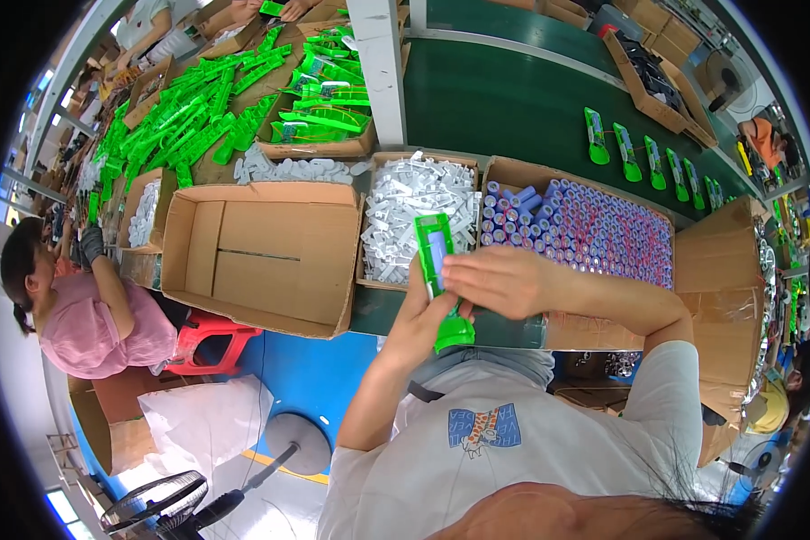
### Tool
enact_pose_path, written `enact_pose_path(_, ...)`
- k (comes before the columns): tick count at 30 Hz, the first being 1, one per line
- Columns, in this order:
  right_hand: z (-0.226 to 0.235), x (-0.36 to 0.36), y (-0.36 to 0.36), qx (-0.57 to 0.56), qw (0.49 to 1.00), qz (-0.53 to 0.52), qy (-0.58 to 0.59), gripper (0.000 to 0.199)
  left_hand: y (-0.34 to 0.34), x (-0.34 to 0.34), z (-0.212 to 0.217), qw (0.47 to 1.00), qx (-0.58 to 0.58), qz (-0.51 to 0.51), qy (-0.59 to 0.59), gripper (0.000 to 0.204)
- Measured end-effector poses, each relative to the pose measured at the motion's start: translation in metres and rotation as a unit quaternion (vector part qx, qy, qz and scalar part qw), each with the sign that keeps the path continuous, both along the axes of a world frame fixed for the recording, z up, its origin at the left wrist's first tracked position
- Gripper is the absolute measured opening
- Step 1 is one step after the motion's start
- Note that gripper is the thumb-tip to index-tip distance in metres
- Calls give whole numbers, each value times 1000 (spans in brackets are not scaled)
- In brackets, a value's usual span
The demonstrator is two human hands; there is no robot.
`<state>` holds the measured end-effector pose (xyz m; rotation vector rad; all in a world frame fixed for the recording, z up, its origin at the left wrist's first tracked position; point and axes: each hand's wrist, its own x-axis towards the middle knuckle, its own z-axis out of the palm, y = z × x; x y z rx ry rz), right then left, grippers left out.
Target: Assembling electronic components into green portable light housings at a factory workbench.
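Note:
A long green plastic housing [430, 222] with a rounded lower end is upright in front of my chest. My left hand [414, 317] is closed around its left side and lower half. A pale purple battery cell [437, 245] lies lengthwise inside the housing. From the right, my right hand [499, 281] rests its closed fingers across the housing, over the lower part of the cell; its thumb is hidden. Just beyond the housing is a carton of small white plastic parts [414, 193]. Right of that, a carton holds many purple battery cells [585, 220], packed mostly on end.
An open cardboard box [283, 256] stands left of the white parts. Green housings [198, 112] are heaped at the far left. Several assembled green units [625, 153] line the dark green conveyor [513, 94]. A metal post [378, 72] rises behind the cartons. A person [99, 315] sits at left.

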<state>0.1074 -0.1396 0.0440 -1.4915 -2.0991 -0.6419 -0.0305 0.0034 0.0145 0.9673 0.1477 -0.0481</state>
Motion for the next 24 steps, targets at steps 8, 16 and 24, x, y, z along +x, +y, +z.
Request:
enact_pose_path(8, -13, 59, 49, -120, 934, -263, 211, 14, 25, -15, 3, 991, -69, 114, 28, 49)
enact_pose_path(16, -21, 82, 58, -212, 907, -250, 264, 12, 10, -15, 3, 991, -85, 99, 32, 48)
enact_pose_path(24, -24, 73, 64, -202, 900, -246, 299, 13, 1, -19, 4, 989, -91, 108, 39, 46)
